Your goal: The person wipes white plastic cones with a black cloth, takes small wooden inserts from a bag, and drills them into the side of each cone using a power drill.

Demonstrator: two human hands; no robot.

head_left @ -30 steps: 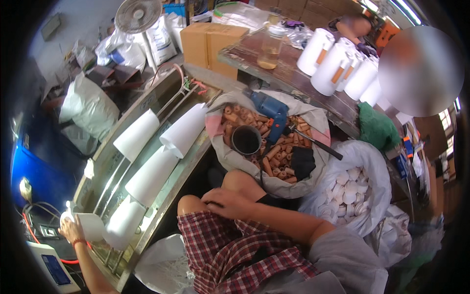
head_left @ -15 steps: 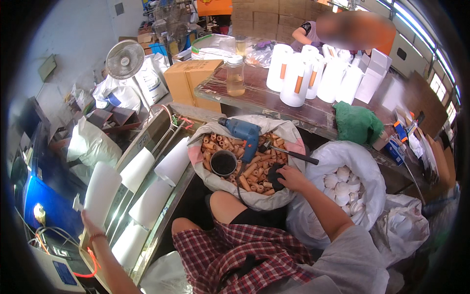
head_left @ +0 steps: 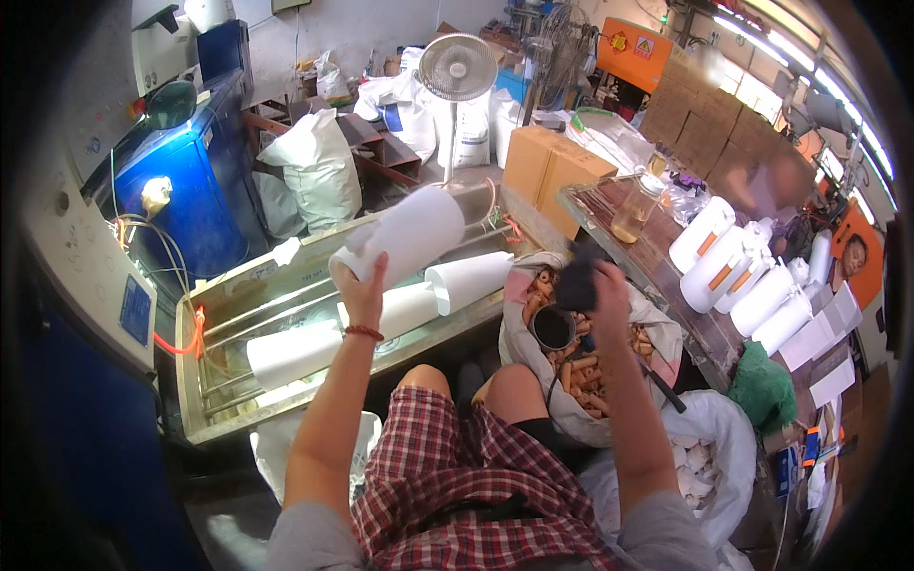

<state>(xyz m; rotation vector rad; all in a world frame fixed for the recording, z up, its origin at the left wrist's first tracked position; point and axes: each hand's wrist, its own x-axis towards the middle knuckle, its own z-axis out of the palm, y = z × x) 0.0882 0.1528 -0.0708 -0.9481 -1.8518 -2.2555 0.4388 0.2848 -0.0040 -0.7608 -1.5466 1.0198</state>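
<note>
My left hand (head_left: 362,297) grips a white plastic cylinder (head_left: 414,233) by its near end and holds it tilted above a long trough (head_left: 205,423). More white cylinders lie on rods in the trough, such as one nearest cylinder (head_left: 295,354). My right hand (head_left: 611,290) is closed on a black cloth (head_left: 577,280), raised over an open sack (head_left: 657,328). Inside the sack are several short orange-brown tubes (head_left: 586,381) and a cup with dark contents (head_left: 552,328). A dark tool handle (head_left: 666,390) sticks out at the sack's right side.
On the table (head_left: 624,224) at right stand several white containers (head_left: 705,233), a jar of yellowish liquid (head_left: 640,209) and green cloth (head_left: 762,385). A bag of white pieces (head_left: 728,428) sits below. Beyond are a fan (head_left: 458,71), a carton (head_left: 552,171) and a person (head_left: 762,190).
The view has turned left. My left hand has lifted the white cylinder and tilted it over the trough. My right hand has raised the black cloth off the tubes.
</note>
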